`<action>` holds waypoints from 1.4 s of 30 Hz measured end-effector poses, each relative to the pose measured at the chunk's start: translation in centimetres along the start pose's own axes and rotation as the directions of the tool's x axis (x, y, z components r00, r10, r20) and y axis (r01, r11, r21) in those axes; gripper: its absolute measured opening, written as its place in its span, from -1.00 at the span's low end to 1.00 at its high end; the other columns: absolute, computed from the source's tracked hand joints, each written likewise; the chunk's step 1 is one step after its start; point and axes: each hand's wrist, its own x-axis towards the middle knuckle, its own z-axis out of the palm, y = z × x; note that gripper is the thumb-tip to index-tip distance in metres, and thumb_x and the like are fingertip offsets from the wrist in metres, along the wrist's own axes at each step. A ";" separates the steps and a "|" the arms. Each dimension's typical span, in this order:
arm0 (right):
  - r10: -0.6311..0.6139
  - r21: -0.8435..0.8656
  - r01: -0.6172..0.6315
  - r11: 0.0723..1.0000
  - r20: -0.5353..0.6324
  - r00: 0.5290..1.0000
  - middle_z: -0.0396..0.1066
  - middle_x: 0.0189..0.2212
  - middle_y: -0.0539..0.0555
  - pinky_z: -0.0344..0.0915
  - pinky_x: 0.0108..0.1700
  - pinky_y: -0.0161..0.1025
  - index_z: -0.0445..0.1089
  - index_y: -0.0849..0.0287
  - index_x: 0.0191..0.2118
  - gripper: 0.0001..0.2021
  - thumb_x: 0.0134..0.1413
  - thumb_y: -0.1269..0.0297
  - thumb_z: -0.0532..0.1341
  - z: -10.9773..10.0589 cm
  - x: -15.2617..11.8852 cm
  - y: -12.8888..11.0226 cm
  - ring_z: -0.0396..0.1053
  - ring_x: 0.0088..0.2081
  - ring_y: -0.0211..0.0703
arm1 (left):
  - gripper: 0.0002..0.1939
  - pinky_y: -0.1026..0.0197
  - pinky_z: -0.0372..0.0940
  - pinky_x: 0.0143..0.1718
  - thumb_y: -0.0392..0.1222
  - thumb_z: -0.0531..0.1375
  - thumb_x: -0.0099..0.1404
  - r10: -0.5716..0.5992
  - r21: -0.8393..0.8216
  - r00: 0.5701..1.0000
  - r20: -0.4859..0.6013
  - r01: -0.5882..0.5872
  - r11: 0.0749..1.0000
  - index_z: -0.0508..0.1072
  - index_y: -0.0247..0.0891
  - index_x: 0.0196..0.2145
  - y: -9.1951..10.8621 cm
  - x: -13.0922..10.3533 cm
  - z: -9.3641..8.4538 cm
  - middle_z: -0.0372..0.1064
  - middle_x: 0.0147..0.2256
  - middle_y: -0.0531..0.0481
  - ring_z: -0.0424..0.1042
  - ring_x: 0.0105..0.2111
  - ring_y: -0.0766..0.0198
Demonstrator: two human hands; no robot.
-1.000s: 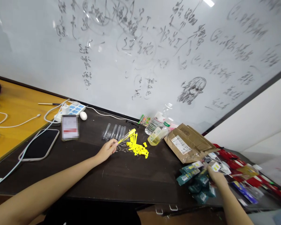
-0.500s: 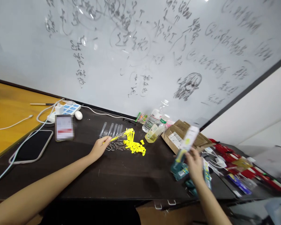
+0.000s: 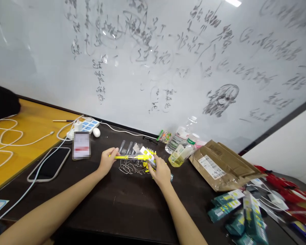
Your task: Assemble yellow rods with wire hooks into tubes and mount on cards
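My left hand (image 3: pixel 108 162) pinches one end of a slim yellow stick-like tool (image 3: pixel 126 157) with a clear middle, held level over the table. In my right hand (image 3: pixel 161 173) is a small carton (image 3: pixel 147 152), its white end with yellow squares turned toward the tool's yellow tip. Carton and tip overlap in view; whether they touch I cannot tell. Behind the tool lie several clear plastic tubes (image 3: pixel 129 148). Bent metal wire hooks (image 3: pixel 129 168) are scattered just below it. Small yellow plastic parts (image 3: pixel 145 165) show beside my right fingers, mostly covered by the hand and carton.
Several green cartons (image 3: pixel 255 217) lie at the right, near a brown package (image 3: pixel 216 163). A yellow-liquid bottle (image 3: pixel 177 158) and a clear bottle (image 3: pixel 173 144) lean near the whiteboard (image 3: pixel 127 92). A phone (image 3: pixel 50 165), a power strip (image 3: pixel 90 126) and cables occupy the left.
My right hand has come left from the green cartons with a carton, up to the tool's tip. My left hand still holds the tool, now more level. The view has turned slightly.
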 end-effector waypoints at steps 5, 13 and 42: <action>-0.106 -0.073 0.114 0.991 0.102 0.989 0.36 -0.33 0.21 0.21 -0.23 -0.13 0.34 0.19 -0.02 -0.60 0.15 0.04 0.06 0.1 -1.3 0.2 0.30 -0.27 0.04 | -0.67 0.41 -0.08 -0.71 -0.02 0.11 0.17 0.036 0.012 0.990 -0.133 -0.035 0.999 0.35 -0.32 -0.59 0.9 0.7 -0.6 0.05 -0.71 0.16 0.02 -0.71 0.49; -0.121 -0.102 0.167 0.981 0.352 0.928 0.36 -0.13 0.13 0.19 -0.35 -0.30 -0.10 0.04 0.28 -0.40 0.11 0.29 0.02 -1.9 -1.6 -3.6 0.37 -0.33 -0.14 | -0.62 0.44 -0.11 -0.77 -0.02 0.26 0.06 -0.064 -0.225 0.992 0.105 0.086 0.971 0.36 -0.29 -0.22 0.7 0.5 0.1 0.04 -0.71 0.26 -0.03 -0.76 0.52; -0.077 0.043 0.064 0.997 0.574 0.815 0.40 -0.05 0.07 0.18 -0.26 -0.29 -0.25 -0.03 0.31 -0.25 -0.01 0.28 0.07 -2.8 -1.5 -4.4 0.42 -0.23 -0.08 | -0.67 0.25 0.36 -0.40 0.00 0.12 0.20 -0.121 0.148 0.895 0.430 0.062 0.987 0.32 -0.22 -0.14 -0.8 -3.6 2.8 0.46 -0.31 -0.01 0.45 -0.37 0.25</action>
